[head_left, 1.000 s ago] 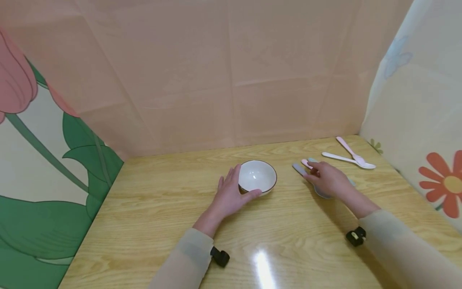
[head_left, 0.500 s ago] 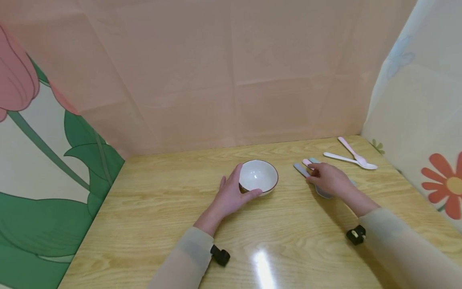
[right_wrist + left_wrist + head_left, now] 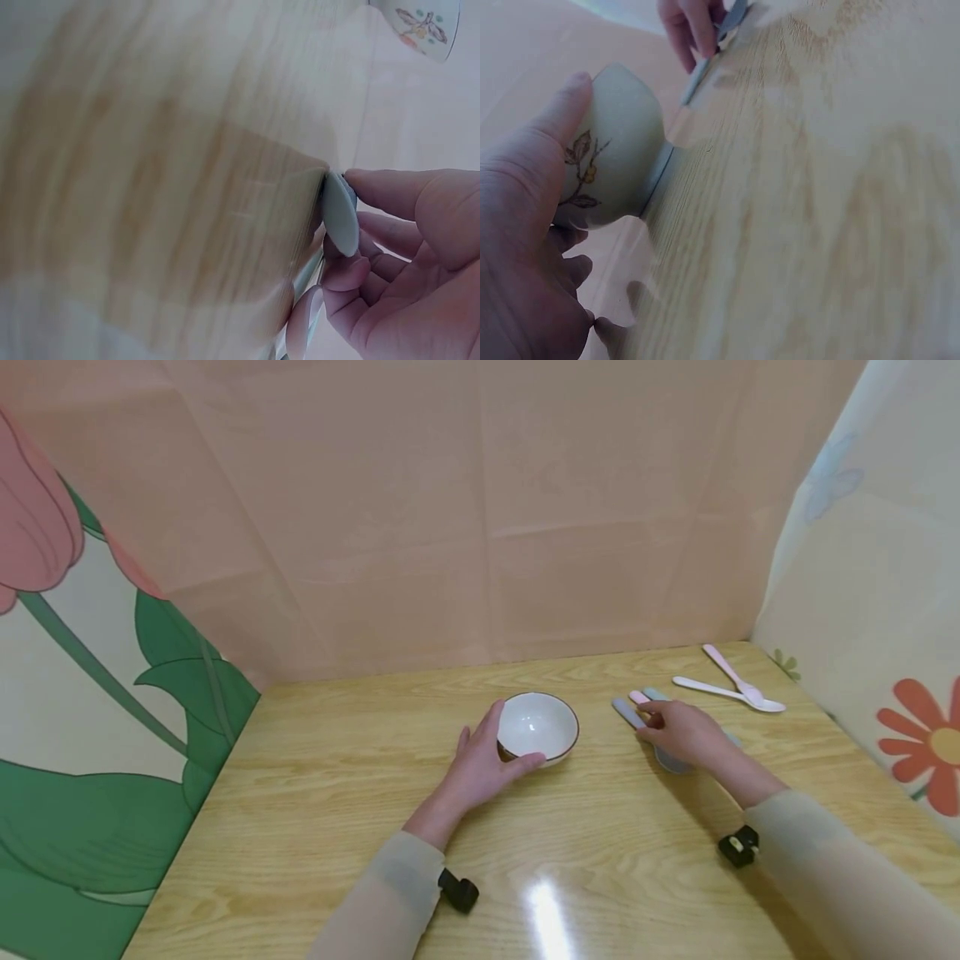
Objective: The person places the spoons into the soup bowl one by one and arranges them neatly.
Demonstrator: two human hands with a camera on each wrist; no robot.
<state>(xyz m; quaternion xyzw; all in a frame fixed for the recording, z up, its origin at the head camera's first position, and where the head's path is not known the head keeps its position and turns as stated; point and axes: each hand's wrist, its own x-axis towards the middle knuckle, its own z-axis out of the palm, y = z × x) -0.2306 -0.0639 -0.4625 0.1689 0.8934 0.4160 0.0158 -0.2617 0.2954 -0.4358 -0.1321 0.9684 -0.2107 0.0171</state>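
A white bowl (image 3: 538, 725) with a dark rim stands mid-table; the left wrist view shows a leaf motif on its side (image 3: 607, 157). My left hand (image 3: 508, 740) cups its left side, thumb on the near wall and fingers round the far side. To the right, several pastel spoons (image 3: 628, 709) lie bunched together with grey, pink and teal handles. My right hand (image 3: 660, 720) lies over them, fingers curled on the handles. The right wrist view shows a grey spoon bowl (image 3: 339, 214) held between thumb and fingers (image 3: 390, 187).
A pink spoon (image 3: 724, 667) and a white spoon (image 3: 722, 691) lie crossed near the far right corner. Cloth-covered walls close in the wooden table (image 3: 315, 810) at the back, left and right. A small black device sits at each wrist.
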